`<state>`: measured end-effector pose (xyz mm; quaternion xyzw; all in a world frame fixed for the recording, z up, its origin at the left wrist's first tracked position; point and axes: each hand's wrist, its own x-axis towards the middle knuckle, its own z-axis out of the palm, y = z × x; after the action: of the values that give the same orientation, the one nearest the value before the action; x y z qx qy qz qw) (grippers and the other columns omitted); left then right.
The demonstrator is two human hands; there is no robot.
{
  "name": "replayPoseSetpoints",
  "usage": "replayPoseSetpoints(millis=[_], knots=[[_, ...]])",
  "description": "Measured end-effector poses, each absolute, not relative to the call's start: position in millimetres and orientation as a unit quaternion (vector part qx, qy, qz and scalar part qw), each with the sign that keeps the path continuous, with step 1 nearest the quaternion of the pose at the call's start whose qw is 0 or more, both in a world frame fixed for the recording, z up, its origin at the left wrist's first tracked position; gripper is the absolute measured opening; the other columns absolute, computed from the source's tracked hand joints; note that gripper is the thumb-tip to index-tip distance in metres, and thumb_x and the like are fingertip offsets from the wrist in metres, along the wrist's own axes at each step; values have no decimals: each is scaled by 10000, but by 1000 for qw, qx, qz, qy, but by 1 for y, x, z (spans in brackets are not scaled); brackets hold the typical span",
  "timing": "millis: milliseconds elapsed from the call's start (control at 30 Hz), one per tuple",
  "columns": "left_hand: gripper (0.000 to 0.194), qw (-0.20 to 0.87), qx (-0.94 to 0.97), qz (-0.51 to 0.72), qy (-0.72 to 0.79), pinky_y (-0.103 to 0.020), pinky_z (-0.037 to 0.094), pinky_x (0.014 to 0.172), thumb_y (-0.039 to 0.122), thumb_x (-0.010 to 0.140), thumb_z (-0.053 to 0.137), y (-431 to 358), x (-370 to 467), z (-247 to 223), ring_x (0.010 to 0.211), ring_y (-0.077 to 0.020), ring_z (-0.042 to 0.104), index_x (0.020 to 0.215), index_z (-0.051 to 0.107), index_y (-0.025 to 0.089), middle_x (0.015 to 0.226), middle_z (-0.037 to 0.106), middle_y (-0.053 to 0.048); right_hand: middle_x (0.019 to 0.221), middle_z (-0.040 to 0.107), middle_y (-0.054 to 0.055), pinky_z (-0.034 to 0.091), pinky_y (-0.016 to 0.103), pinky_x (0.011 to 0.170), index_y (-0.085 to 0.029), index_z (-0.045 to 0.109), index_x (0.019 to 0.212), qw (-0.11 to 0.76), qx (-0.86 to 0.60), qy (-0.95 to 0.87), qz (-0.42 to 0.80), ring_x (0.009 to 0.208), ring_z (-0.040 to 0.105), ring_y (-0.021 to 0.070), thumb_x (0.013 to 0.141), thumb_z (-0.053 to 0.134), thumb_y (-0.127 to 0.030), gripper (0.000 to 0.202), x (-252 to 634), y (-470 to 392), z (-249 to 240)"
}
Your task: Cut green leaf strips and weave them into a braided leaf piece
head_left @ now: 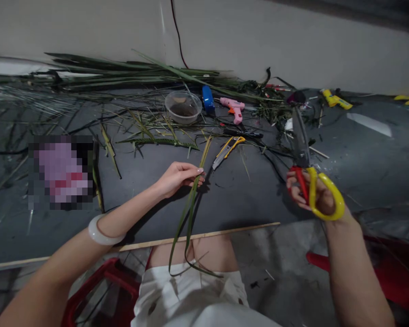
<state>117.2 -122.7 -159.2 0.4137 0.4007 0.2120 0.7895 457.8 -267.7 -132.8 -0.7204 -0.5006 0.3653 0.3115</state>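
Between the thumb and fingers of my left hand is a long green leaf strip; its yellowish end points up and its long ends hang past the table edge over my lap. My right hand, out to the right, is closed on scissors with one red and one yellow handle, blades pointing up. A yellow-and-grey utility knife lies on the table just beyond my left hand, not touched by it.
Beyond my hands are a clear plastic bowl, a blue tape roll, a pink glue gun and a yellow tool. Long green leaves lie along the wall. A blurred pink item is at left. Red stools stand below.
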Motion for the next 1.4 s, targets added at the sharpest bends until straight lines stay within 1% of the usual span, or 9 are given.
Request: replayPoseSetpoints(millis=[133, 367, 500, 800, 900, 1033, 1200, 1300, 1400], knots=[[213, 788, 418, 230, 389, -204, 487, 570, 330, 617, 763, -122, 116, -160, 560, -96, 608, 681, 697, 137, 646, 683, -43, 861, 625, 115, 334, 270, 372, -220, 597, 1034, 256, -634, -467, 560, 422, 403, 97, 492, 482, -831, 825, 415, -268, -122], [239, 798, 410, 244, 368, -197, 464, 519, 329, 559, 795, -125, 115, -157, 497, -87, 575, 636, 685, 131, 564, 651, -23, 765, 632, 55, 475, 276, 559, -238, 623, 1085, 172, -633, -535, 532, 664, 565, 181, 664, 636, -412, 455, 382, -264, -110], [227, 791, 442, 222, 360, -191, 441, 494, 329, 594, 776, -126, 115, -158, 467, -79, 555, 641, 683, 127, 544, 640, -20, 747, 633, 39, 488, 285, 607, -235, 653, 986, 183, -615, -566, 518, 670, 572, 177, 682, 629, -375, 336, 369, -251, -116], [183, 786, 475, 190, 346, -171, 421, 475, 278, 647, 739, -127, 115, -157, 464, -63, 537, 643, 676, 107, 536, 623, -11, 524, 436, -63, 302, 193, 322, -177, 494, 802, 97, -597, -554, 572, 329, 365, 59, 750, 527, -502, 331, 353, -238, -110], [170, 787, 474, 188, 349, -173, 430, 487, 269, 662, 728, -126, 115, -158, 470, -65, 541, 653, 680, 106, 540, 627, -13, 507, 445, -50, 330, 213, 361, -162, 526, 852, 86, -634, -587, 497, 352, 406, 83, 782, 473, -558, 406, 374, -242, -112], [148, 795, 450, 190, 360, -172, 441, 498, 262, 666, 725, -125, 115, -159, 498, -75, 575, 680, 693, 118, 580, 657, -25, 765, 648, 73, 428, 292, 583, -141, 600, 983, 84, -740, -622, 239, 622, 582, 184, 747, 533, -549, 477, 418, -247, -120], [159, 790, 440, 210, 372, -165, 442, 514, 273, 646, 747, -124, 115, -160, 545, -84, 604, 676, 700, 124, 615, 681, -38, 855, 680, 176, 448, 419, 650, -151, 603, 1121, -56, -853, -519, 1, 794, 633, 355, 766, 511, -564, 552, 459, -239, -136], [205, 787, 430, 235, 375, -167, 442, 529, 310, 618, 773, -123, 115, -162, 561, -85, 605, 688, 706, 129, 627, 688, -42, 1000, 651, 225, 458, 486, 759, -115, 604, 1112, 14, -843, -538, -25, 958, 595, 391, 794, 497, -522, 527, 445, -235, -141], [279, 780, 412, 279, 380, -167, 426, 512, 365, 574, 799, -123, 118, -161, 545, -82, 593, 703, 708, 134, 624, 686, -37, 1094, 627, 193, 422, 484, 914, -130, 609, 1040, 228, -804, -547, 42, 1045, 570, 326, 809, 505, -463, 419, 383, -238, -137]])
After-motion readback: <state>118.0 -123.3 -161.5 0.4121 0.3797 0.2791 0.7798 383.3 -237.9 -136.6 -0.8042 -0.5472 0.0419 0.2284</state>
